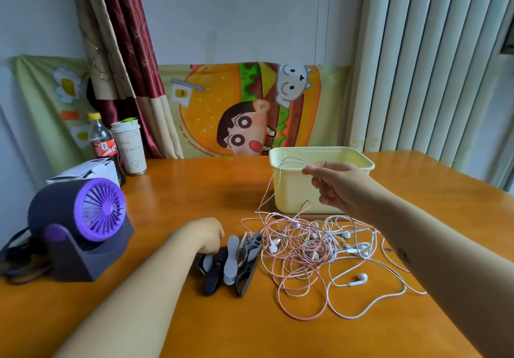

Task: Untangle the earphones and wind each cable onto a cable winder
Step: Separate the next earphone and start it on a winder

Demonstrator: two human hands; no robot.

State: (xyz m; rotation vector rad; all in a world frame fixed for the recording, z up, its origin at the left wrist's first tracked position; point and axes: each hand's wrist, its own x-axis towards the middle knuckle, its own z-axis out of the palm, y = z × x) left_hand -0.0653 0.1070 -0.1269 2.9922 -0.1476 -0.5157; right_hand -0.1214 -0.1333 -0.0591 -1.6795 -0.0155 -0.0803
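Observation:
A tangle of pink and white earphone cables (311, 249) lies on the wooden table in front of the yellow bin. My right hand (338, 188) is raised above it and pinches a loop of white cable (281, 168) that hangs down into the heap. A pile of black and grey cable winders (233, 260) lies left of the tangle. My left hand (208, 235) rests on the pile's left end, fingers curled down over a black winder; the grip itself is hidden.
A pale yellow plastic bin (294, 190) stands behind the cables. A purple desk fan (83, 224) sits at the left, with a white box, a cola bottle (103, 143) and a paper cup (129, 149) behind it. The table (194, 190) ends at the wall.

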